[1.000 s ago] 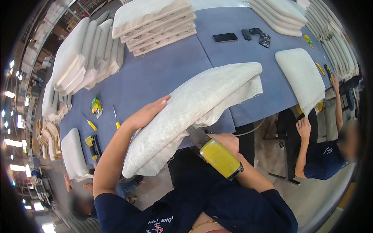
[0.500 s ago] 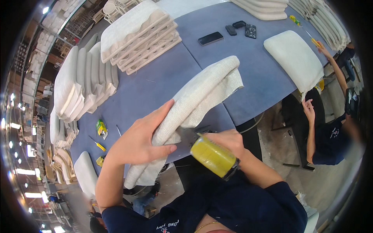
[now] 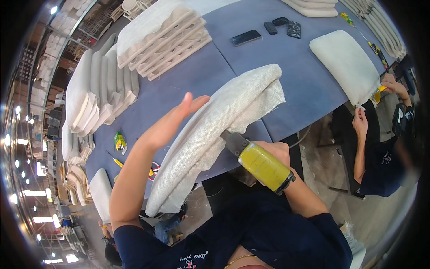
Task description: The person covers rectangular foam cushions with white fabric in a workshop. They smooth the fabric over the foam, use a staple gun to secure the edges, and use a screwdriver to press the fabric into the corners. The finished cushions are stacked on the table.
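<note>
A seat cushion covered in off-white woven fabric (image 3: 215, 121) stands tilted at the table's near edge, its loose fabric flap toward me. My left hand (image 3: 172, 121) is open, fingers stretched out along the cushion's far side; whether the palm touches it is hard to tell. Wrapped round a yellow staple gun (image 3: 264, 166) is my right hand (image 3: 278, 151). The gun's dark nose meets the cushion's near side by the fabric fold, and the handle is mostly hidden behind the yellow body.
Cushion stacks (image 3: 163, 42) stand at the far left. A phone (image 3: 246, 37) and small black cases (image 3: 281, 21) lie at the back. Scissors (image 3: 154, 170) and a yellow-handled screwdriver (image 3: 117, 162) lie left. At right, a co-worker's hands (image 3: 359, 123) work at another cushion (image 3: 345, 67).
My left hand has let go of the cushion's fabric and opened, moving up and away. The staple gun has shifted slightly right. The co-worker's far hand has come down to their cushion's corner.
</note>
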The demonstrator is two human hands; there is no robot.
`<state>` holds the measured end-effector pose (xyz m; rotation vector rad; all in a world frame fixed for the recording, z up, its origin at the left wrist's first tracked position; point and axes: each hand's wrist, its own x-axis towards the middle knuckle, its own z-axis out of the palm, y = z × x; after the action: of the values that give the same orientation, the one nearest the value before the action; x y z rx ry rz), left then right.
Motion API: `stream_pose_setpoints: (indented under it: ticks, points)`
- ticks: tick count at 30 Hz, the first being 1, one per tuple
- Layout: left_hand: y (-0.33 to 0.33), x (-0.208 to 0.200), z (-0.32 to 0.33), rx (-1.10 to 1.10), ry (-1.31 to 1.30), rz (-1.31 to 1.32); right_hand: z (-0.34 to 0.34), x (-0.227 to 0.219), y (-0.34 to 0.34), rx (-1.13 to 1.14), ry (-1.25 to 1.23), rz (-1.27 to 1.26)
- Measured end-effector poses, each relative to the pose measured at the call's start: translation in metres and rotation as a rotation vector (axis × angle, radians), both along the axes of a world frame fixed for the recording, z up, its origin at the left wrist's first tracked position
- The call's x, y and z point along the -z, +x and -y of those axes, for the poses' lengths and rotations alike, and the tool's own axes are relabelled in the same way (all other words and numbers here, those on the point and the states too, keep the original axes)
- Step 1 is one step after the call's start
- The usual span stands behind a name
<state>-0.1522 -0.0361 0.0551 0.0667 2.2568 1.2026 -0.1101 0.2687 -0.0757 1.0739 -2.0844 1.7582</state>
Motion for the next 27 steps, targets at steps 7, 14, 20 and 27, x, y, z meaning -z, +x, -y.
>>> stream_pose_setpoints:
  ticks: [7, 14, 20, 27]
  points:
    - [0.005, 0.034, 0.006, -0.014, 0.086, 0.032, 0.007, -0.011, 0.001, -0.013, -0.067, 0.082]
    - [0.034, -0.048, -0.026, 0.308, -0.423, -0.323, 0.02, -0.014, 0.0, 0.06, -0.012, -0.005]
    - [0.04, -0.063, -0.035, 0.316, -0.596, -0.548, 0.033, -0.025, 0.0, 0.05, -0.078, 0.067]
    - [0.047, -0.068, -0.041, 0.258, -0.699, -0.673, 0.036, -0.025, -0.007, 0.044, -0.048, 0.034]
